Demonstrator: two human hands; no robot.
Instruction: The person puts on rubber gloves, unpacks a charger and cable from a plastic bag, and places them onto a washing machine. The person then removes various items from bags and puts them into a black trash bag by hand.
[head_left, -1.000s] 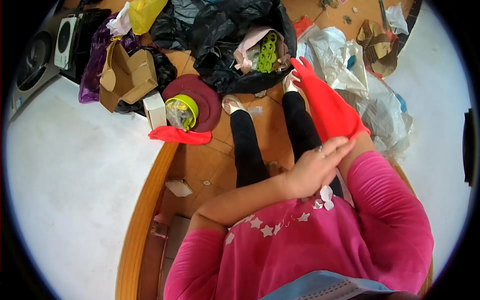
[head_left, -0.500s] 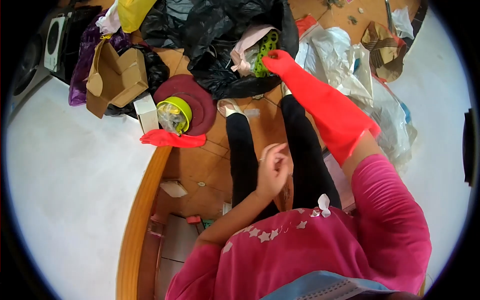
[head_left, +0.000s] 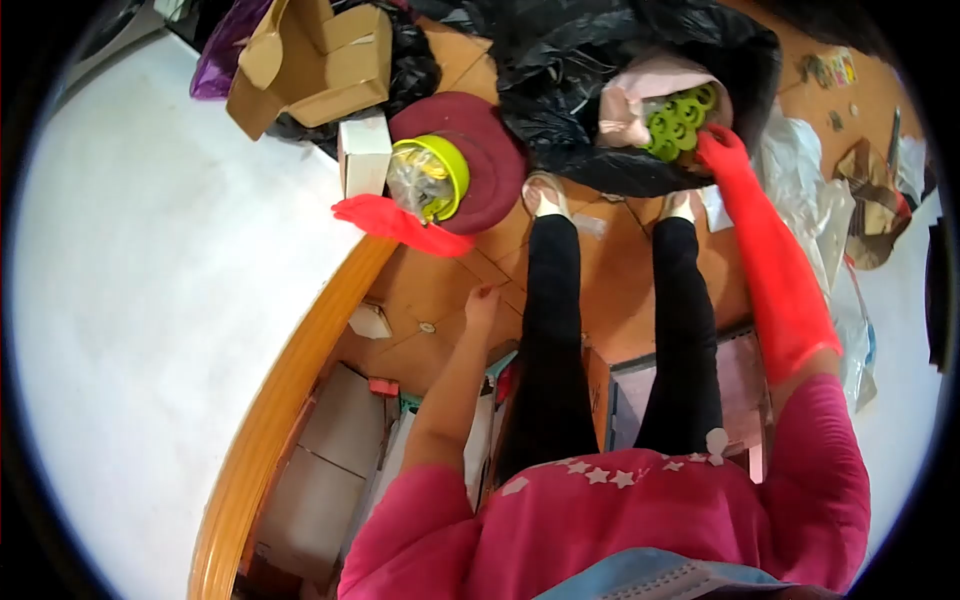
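My right hand [head_left: 722,152] wears a long red rubber glove that reaches up the forearm. Its fingers are curled together beside a green plastic piece with round holes [head_left: 680,122], with nothing visible in them. That piece lies with a pink cloth [head_left: 630,105] in the mouth of a black plastic bag [head_left: 560,125]. My left hand [head_left: 482,303] is bare and hangs over the tiled floor; its fingers are foreshortened, so their pose is unclear. A second red glove [head_left: 405,226] lies up and to the left of it, beside a lime-green round container [head_left: 455,165].
An open cardboard box [head_left: 345,75], a small white box [head_left: 365,157] and a maroon round item [head_left: 500,165] are at the upper left. White plastic bags [head_left: 800,190] lie at the right. A wooden edge [head_left: 290,400] borders a white surface [head_left: 170,270].
My left hand has let go of the right glove's cuff and moved left, toward the loose glove. My gloved right hand went from spread fingers to curled ones. The view has shifted left.
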